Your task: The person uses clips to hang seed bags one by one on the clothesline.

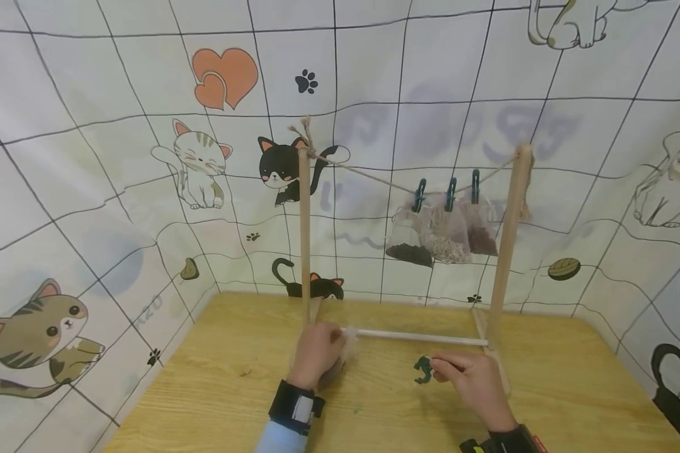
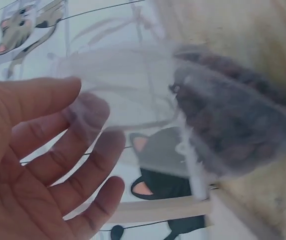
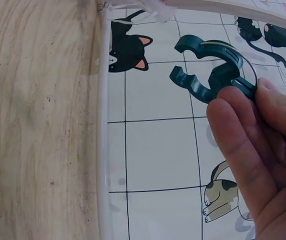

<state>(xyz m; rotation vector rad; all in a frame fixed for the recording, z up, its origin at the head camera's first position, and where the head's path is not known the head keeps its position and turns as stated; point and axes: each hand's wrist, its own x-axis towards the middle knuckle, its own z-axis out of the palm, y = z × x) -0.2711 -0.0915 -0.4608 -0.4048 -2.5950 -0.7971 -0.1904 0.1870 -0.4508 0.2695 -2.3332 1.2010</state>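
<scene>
My left hand (image 1: 319, 353) pinches the top edge of a sheer drawstring bag (image 2: 128, 100) between thumb and forefinger. Dark, purplish-brown bits fill the bag's bottom (image 2: 237, 120), which hangs away from the palm in the left wrist view. My right hand (image 1: 476, 382) squeezes the handles of a dark green clothespin (image 3: 212, 62) between thumb and fingers, so its curved jaws stand apart. On the twine line (image 1: 368, 174) hang three similar bags, one with black contents (image 1: 409, 251), one with pale contents (image 1: 447, 250), one reddish (image 1: 481, 240), each under its own green clothespin (image 1: 450, 195).
The line runs between two wooden posts, a left post (image 1: 305, 233) and a right post (image 1: 509, 251). A white rod (image 1: 419, 337) joins them low down, above the wooden table (image 1: 238, 377). Behind is a cat-patterned cloth (image 1: 362, 69).
</scene>
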